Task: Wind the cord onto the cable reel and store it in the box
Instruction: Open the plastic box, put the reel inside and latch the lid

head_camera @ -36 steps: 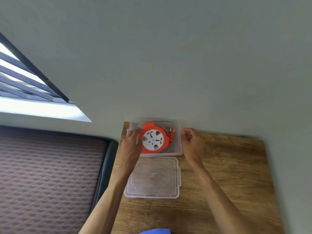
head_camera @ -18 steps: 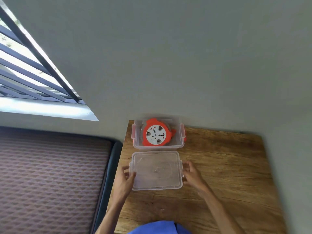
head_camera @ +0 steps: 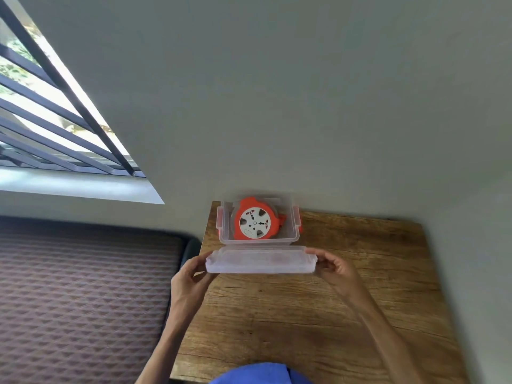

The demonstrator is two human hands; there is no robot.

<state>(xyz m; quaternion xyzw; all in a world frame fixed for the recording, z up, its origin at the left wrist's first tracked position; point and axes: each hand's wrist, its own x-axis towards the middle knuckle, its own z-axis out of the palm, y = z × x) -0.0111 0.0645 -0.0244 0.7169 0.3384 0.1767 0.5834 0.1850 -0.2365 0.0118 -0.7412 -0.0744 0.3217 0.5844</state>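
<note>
Single head-worn wide-angle view, looking forward and steeply down, close above the wooden tabletop (head_camera: pixel 346 314), its far edge against the wall (head_camera: pixel 277 92), window (head_camera: pixel 50 115) upper left

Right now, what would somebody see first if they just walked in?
The bright orange cable reel jumps out, sitting in the clear plastic box at the wooden table's far edge by the wall. Just in front, the left hand and right hand hold the clear lid by its ends.

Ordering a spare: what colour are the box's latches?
Orange-red latches, seen in the head view.
</note>
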